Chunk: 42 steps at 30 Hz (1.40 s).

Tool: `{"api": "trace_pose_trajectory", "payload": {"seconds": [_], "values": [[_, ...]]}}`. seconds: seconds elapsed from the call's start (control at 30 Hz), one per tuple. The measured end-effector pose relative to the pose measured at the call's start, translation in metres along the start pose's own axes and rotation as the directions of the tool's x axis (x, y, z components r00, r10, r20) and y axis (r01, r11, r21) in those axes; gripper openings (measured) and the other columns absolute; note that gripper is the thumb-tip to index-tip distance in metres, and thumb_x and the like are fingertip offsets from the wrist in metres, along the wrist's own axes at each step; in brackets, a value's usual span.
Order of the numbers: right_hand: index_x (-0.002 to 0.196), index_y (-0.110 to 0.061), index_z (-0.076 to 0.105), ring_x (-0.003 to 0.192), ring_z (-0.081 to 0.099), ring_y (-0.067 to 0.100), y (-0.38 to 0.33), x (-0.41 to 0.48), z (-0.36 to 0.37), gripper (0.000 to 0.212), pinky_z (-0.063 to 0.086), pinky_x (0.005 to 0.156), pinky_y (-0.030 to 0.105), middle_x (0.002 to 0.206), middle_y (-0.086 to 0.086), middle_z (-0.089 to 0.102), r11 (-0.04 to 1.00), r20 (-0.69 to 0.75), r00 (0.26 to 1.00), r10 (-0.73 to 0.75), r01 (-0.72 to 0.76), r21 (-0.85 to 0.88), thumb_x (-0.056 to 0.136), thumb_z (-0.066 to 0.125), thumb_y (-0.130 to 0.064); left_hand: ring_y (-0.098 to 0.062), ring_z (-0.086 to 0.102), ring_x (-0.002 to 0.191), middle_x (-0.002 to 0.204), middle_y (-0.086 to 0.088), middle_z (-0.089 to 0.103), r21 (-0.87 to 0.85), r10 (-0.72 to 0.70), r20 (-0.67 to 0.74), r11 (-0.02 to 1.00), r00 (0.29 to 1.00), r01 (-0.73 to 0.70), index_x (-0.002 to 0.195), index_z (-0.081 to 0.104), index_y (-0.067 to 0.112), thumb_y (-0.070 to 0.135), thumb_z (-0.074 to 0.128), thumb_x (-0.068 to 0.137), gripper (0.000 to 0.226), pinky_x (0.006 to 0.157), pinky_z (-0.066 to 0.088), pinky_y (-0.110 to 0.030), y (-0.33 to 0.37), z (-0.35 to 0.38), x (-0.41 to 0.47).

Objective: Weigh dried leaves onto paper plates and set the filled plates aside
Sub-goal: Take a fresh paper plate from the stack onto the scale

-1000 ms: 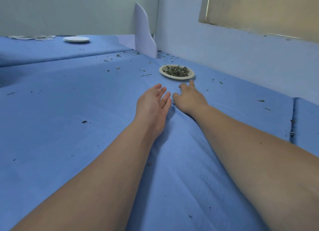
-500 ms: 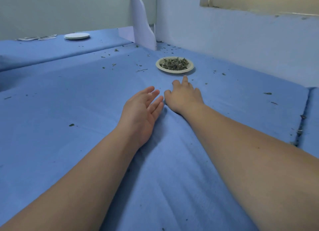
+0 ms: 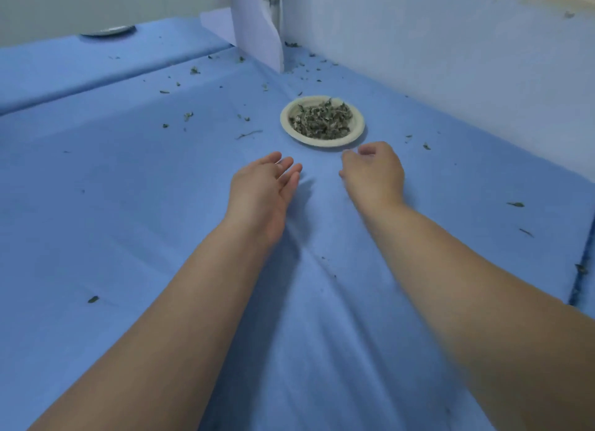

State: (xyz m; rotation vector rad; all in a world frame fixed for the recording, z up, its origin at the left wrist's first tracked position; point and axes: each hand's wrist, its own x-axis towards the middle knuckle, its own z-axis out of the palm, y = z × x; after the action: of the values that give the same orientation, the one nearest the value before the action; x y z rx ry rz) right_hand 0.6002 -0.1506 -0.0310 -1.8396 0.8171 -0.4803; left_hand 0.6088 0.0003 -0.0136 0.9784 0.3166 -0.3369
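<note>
Two bare forearms reach straight ahead, side by side but apart. The left hand (image 3: 262, 195) has its palm turned inward toward the other hand, thumb uppermost, fingers (image 3: 291, 173) straight and close together. The right hand (image 3: 375, 173), slightly farther forward, shows its back with knuckles raised and its fingers (image 3: 351, 157) curled under. It is slightly blurred.
</note>
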Motion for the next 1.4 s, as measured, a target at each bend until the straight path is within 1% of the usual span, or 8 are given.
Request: {"api": "trace_pose_trajectory", "payload": {"seconds": [0.1, 0.27, 0.37, 0.5, 0.83, 1.03, 1.23, 1.4], "values": [[0.094, -0.01, 0.055, 0.08, 0.074, 0.025, -0.027, 0.04, 0.008, 0.017, 0.062, 0.067, 0.035, 0.1, 0.018, 0.066, 0.856, 0.251, 0.917, 0.31, -0.385, 0.346, 0.094, 0.064, -0.025, -0.028, 0.066, 0.12, 0.14, -0.021, 0.057, -0.028, -0.014, -0.047, 1.0, 0.999, 0.012, 0.143, 0.048, -0.004, -0.005, 0.038, 0.104, 0.04, 0.098, 0.056, -0.03, 0.008, 0.029, 0.039], [0.098, -0.009, 0.053, 0.069, 0.073, 0.027, -0.044, 0.079, 0.034, 0.016, 0.061, 0.053, 0.032, 0.095, 0.024, 0.069, 0.771, 0.469, 0.804, 0.365, -0.543, 0.331, 0.102, 0.056, -0.025, -0.03, 0.062, 0.124, 0.132, -0.02, 0.06, -0.103, -0.047, -0.01, 0.994, 0.999, 0.046, 0.144, 0.045, -0.005, -0.007, 0.034, 0.102, 0.043, 0.105, 0.052, -0.034, 0.006, 0.04, 0.077], [0.097, -0.006, 0.053, 0.068, 0.071, 0.025, -0.048, 0.098, 0.047, 0.016, 0.061, 0.052, 0.033, 0.088, 0.021, 0.07, 0.767, 0.463, 0.807, 0.365, -0.543, 0.342, 0.104, 0.05, -0.019, -0.033, 0.057, 0.131, 0.147, -0.022, 0.051, -0.154, -0.055, 0.011, 0.987, 0.998, 0.056, 0.151, 0.038, -0.003, -0.01, 0.033, 0.101, 0.051, 0.106, 0.05, -0.036, 0.004, 0.037, 0.089], [0.094, -0.004, 0.051, 0.063, 0.07, 0.02, -0.053, 0.115, 0.07, 0.016, 0.059, 0.049, 0.029, 0.083, 0.016, 0.068, 0.806, 0.433, 0.825, 0.363, -0.511, 0.298, 0.105, 0.04, -0.006, -0.036, 0.059, 0.118, 0.14, -0.022, 0.051, -0.28, -0.094, 0.08, 0.953, 0.992, 0.113, 0.128, 0.052, -0.004, -0.006, 0.04, 0.103, 0.027, 0.101, 0.052, -0.043, 0.007, 0.033, 0.101], [0.089, 0.004, 0.052, 0.105, 0.071, 0.025, -0.079, 0.176, 0.107, 0.028, 0.059, 0.084, 0.032, 0.083, 0.017, 0.065, 0.723, 0.355, 0.859, 0.37, -0.506, 0.47, 0.107, 0.031, 0.0, -0.035, 0.048, 0.141, 0.153, -0.02, 0.047, -0.509, -0.145, 0.124, 0.84, 0.982, 0.189, 0.148, 0.045, -0.001, -0.013, 0.036, 0.103, 0.048, 0.108, 0.046, -0.042, 0.013, 0.021, 0.109], [0.127, 0.002, 0.054, 0.106, 0.071, 0.029, -0.088, 0.207, 0.127, 0.031, 0.06, 0.079, 0.036, 0.103, 0.02, 0.069, 0.685, 0.318, 0.888, 0.332, -0.459, 0.566, 0.106, 0.031, 0.003, -0.035, 0.057, 0.132, 0.141, -0.02, 0.058, -0.581, -0.16, 0.182, 0.778, 0.97, 0.237, 0.139, 0.055, -0.002, -0.006, 0.042, 0.103, 0.038, 0.103, 0.05, -0.043, 0.013, 0.02, 0.113], [0.136, -0.002, 0.054, 0.098, 0.072, 0.027, -0.091, 0.223, 0.144, 0.037, 0.061, 0.063, 0.037, 0.116, 0.018, 0.069, 0.711, 0.26, 0.904, 0.339, -0.427, 0.559, 0.104, 0.036, 0.004, -0.035, 0.059, 0.13, 0.136, -0.022, 0.061, -0.59, -0.159, 0.171, 0.774, 0.972, 0.23, 0.133, 0.057, -0.003, -0.006, 0.044, 0.102, 0.034, 0.104, 0.05, -0.043, 0.013, 0.018, 0.115], [0.134, -0.003, 0.054, 0.103, 0.071, 0.026, -0.091, 0.222, 0.138, 0.035, 0.061, 0.07, 0.035, 0.117, 0.017, 0.068, 0.699, 0.239, 0.914, 0.327, -0.404, 0.591, 0.104, 0.037, 0.0, -0.034, 0.061, 0.127, 0.135, -0.021, 0.062, -0.556, -0.155, 0.187, 0.797, 0.97, 0.234, 0.134, 0.058, -0.003, -0.004, 0.044, 0.103, 0.034, 0.103, 0.051, -0.042, 0.013, 0.023, 0.11]]}}
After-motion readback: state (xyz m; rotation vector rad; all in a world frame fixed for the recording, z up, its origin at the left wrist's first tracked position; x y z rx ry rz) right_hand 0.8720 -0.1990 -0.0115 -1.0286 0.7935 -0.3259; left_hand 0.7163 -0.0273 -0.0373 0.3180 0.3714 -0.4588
